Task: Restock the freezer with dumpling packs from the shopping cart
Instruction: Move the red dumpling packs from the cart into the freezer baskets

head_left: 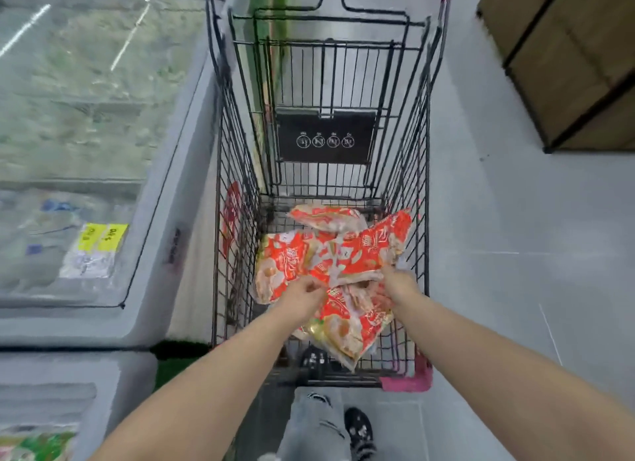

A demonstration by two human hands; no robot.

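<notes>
— Where are your hands right now?

— Both are down inside the shopping cart (421, 171). My left hand (304, 294) is curled over the lower edge of the dumpling packs (330, 264), fingers bent down onto the red plastic. My right hand (398, 283) is on the pack to the right, fingers closed on its bottom corner.

— So you have a firm hold on both?

— The right looks pinched on that corner, though the picture is smeared there. For the left I cannot tell whether the fingers have closed around a pack or only press on it; the knuckles hide the fingertips.

— How many packs are in there?

— Several red and white ones, overlapping in a heap on the cart floor. I cannot count them; they cover each other, and the print on them is too blurred to read.

— And the freezer?

— The freezer (161, 240) stands just beside the cart on my left. Its glass lid (79, 116) is misted and glaring, so what lies under it is hard to make out, apart from a yellow price label (103, 237) whose figures I cannot read. A second unit at the lower left is cut off by the frame.

— Anything else?

— A brown shelf (567, 58) at the upper right, partly cut off, and my shoe (359, 429) below the cart.
</notes>
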